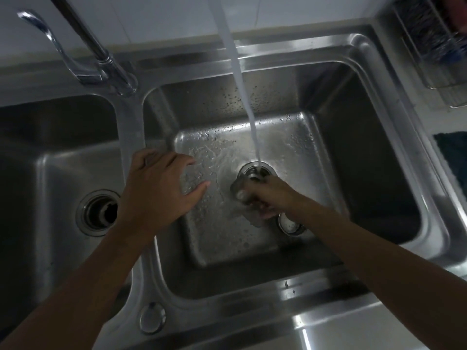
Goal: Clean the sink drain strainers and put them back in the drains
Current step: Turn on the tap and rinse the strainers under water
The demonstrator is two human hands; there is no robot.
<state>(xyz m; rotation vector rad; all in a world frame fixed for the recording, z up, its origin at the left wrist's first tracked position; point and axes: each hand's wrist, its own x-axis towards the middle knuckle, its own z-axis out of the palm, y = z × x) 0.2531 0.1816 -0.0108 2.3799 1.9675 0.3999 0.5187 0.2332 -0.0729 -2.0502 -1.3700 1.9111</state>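
Water streams from the tap into the right basin and lands at its drain (255,170). My right hand (270,198) is low in this basin, just in front of that drain, shut on a blurred metal strainer (240,190). A second round metal strainer (289,223) lies on the basin floor, partly hidden under my right wrist. My left hand (156,188) hovers open, fingers spread, over the divider and the left part of the right basin. The left basin's drain (99,213) stands open with no strainer in it.
The faucet base and lever (101,64) stand behind the divider. A wire rack (434,46) sits on the counter at the far right, with a dark cloth (452,152) in front of it. A round cap (152,318) sits on the sink's front rim.
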